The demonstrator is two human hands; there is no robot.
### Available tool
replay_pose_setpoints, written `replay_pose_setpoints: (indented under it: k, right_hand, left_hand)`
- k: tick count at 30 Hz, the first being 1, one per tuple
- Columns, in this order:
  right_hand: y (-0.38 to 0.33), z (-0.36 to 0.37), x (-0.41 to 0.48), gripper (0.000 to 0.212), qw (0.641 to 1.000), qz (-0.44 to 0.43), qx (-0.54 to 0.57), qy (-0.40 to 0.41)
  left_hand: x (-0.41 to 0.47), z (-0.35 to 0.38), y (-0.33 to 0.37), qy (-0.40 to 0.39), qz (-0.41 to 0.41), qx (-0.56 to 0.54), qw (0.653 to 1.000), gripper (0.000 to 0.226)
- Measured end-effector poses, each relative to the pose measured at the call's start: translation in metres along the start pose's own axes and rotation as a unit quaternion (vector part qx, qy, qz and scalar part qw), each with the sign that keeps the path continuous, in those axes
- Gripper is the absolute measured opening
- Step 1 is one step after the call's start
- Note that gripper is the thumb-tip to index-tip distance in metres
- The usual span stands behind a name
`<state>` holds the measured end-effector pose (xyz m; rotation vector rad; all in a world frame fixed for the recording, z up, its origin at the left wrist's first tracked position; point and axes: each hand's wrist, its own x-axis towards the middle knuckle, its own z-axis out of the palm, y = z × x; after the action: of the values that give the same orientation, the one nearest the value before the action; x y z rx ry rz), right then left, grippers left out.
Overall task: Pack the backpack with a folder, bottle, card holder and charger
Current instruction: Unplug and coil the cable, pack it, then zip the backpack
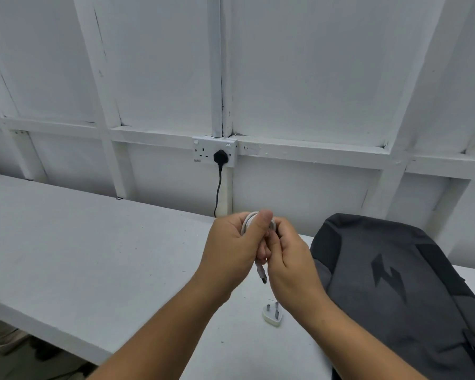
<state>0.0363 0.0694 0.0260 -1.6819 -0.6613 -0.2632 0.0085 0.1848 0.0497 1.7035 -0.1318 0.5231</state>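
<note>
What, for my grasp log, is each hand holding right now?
Left hand: grips the coiled white cable.
Right hand: pinches the same cable.

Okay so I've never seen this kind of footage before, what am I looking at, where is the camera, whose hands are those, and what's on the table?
There is no machine here: a person is working with bare hands. The single picture comes from a camera worn on that person's head, looking forward and down, so the arms reach in from the bottom edge. The left hand and right hand meet in the middle, both gripping a coiled white cable, whose USB end hangs below the fingers. On the white table lies a white charger plug, pins up, below the hands in the picture. A dark grey backpack lies flat on the right. On the wall behind, a black plug sits in a socket.
</note>
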Motion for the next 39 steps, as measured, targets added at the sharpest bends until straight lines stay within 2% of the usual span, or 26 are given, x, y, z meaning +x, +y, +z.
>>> replay_pose_setpoints:
  k: [3,7,11,14,16,20,22,25,28,30,32,35,39]
  right_hand:
    - [-0.003,-0.007,0.005,0.020,0.998,-0.026,-0.048,0.016]
    - [-0.008,-0.012,0.005,0.019,0.996,-0.023,-0.087,0.002]
    - [-0.009,-0.019,0.005,0.020,0.998,0.014,-0.055,-0.031]
    - [-0.011,-0.024,0.006,0.019,0.989,0.076,0.101,-0.073]
    - [-0.008,-0.024,0.006,0.027,0.961,0.128,0.232,-0.078]
    - [0.000,-0.024,0.007,0.028,0.939,0.143,0.307,-0.063]
    - [0.005,-0.027,0.005,0.031,0.947,0.129,0.287,-0.070]
    - [0.013,-0.032,0.001,0.032,0.983,0.084,0.139,-0.087]
    - [0.017,-0.035,0.000,0.031,0.993,0.059,0.054,-0.088]
    - [0.016,-0.034,0.003,0.027,0.994,0.063,0.058,-0.066]
    - [0.015,-0.031,0.008,0.023,0.990,0.087,0.107,-0.027]
    - [0.014,-0.027,0.014,0.020,0.973,0.133,0.188,0.028]
    - [0.014,-0.024,0.022,0.015,0.952,0.168,0.243,0.082]
  left_hand:
    - [-0.001,-0.002,-0.005,0.021,0.067,0.100,0.993,0.023]
    - [0.003,-0.009,-0.005,-0.042,0.053,0.140,0.988,0.024]
    - [0.007,-0.014,-0.003,-0.056,0.066,0.193,0.977,0.023]
    - [0.008,-0.014,-0.002,-0.026,0.069,0.164,0.984,0.024]
    - [0.007,-0.009,-0.002,-0.006,0.061,0.127,0.990,0.026]
    - [0.005,-0.001,-0.002,0.017,0.088,0.130,0.987,0.027]
    - [0.007,-0.002,-0.002,0.038,0.101,0.137,0.985,0.028]
    - [0.009,-0.005,-0.002,0.057,0.114,0.151,0.980,0.027]
    - [0.006,-0.004,-0.002,0.047,0.117,0.168,0.978,0.026]
    - [0.004,-0.003,-0.002,0.045,0.129,0.180,0.974,0.025]
    - [0.005,-0.003,-0.001,0.040,0.146,0.197,0.969,0.022]
    - [0.005,-0.001,-0.001,0.017,0.154,0.214,0.964,0.020]
    - [0.001,-0.001,-0.006,0.001,0.146,0.216,0.965,0.018]
